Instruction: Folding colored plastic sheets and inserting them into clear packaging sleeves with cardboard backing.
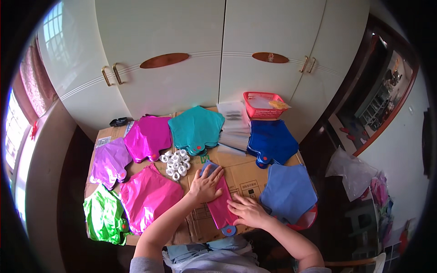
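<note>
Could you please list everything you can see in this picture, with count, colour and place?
folded foil piece: one, pink over blue, front centre under both hands
foil stacks: seven; green, pink, lilac, magenta, teal, dark blue, light blue
small rings: a cluster, white, centre
clear bags: one stack, back centre
basket: one, red, back right
cardboard top: brown, beneath all
wardrobe: white, behind
left hand: flat on the piece
right hand: flat on its lower part
</note>
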The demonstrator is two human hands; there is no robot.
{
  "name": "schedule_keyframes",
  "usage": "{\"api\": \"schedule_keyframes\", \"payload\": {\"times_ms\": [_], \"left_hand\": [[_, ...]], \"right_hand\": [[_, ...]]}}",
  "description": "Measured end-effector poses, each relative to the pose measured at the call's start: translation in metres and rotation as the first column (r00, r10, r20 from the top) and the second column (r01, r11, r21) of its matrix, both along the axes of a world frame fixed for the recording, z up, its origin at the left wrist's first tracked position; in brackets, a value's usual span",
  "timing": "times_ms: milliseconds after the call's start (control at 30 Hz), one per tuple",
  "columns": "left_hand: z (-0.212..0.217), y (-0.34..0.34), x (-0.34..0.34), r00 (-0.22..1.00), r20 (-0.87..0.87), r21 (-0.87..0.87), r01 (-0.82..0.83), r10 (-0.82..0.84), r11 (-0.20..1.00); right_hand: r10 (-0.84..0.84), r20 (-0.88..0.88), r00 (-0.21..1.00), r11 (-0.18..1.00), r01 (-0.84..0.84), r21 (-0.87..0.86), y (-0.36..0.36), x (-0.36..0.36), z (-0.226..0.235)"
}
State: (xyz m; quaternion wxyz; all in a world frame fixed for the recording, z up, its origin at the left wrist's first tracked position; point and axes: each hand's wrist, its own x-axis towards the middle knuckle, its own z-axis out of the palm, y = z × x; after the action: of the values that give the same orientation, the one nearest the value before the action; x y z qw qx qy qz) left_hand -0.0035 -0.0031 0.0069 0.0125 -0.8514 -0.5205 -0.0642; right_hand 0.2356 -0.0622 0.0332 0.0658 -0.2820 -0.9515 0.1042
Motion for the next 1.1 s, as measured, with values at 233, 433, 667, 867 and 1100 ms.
{"api": "schedule_keyframes", "payload": {"times_ms": [233,433,667,867,1100], "left_hand": [[-0.001,0.000,0.001,1.000,-0.027,0.032,0.000,0.001,1.000],[-0.001,-0.001,0.001,1.000,-0.016,0.027,0.001,0.000,1.000],[-0.002,0.008,-0.005,1.000,-0.008,0.022,0.009,-0.009,1.000],[0.006,0.008,-0.004,0.957,0.198,-0.014,-0.212,0.211,0.977],[-0.003,-0.024,-0.016,0.378,0.813,-0.348,-0.294,0.443,0.890]], "right_hand": [[-0.087,-0.116,0.989,0.994,0.079,-0.068,-0.005,-0.029,-0.008],[-0.274,-0.215,0.937,0.928,0.316,0.199,-0.019,-0.059,-0.020],[-0.199,-0.336,0.920,0.949,0.266,0.166,-0.023,-0.056,-0.025],[-0.189,-0.400,0.897,0.957,0.259,0.128,-0.022,-0.055,-0.029],[-0.202,-0.371,0.906,0.957,0.263,0.123,-0.023,-0.055,-0.023]]}}
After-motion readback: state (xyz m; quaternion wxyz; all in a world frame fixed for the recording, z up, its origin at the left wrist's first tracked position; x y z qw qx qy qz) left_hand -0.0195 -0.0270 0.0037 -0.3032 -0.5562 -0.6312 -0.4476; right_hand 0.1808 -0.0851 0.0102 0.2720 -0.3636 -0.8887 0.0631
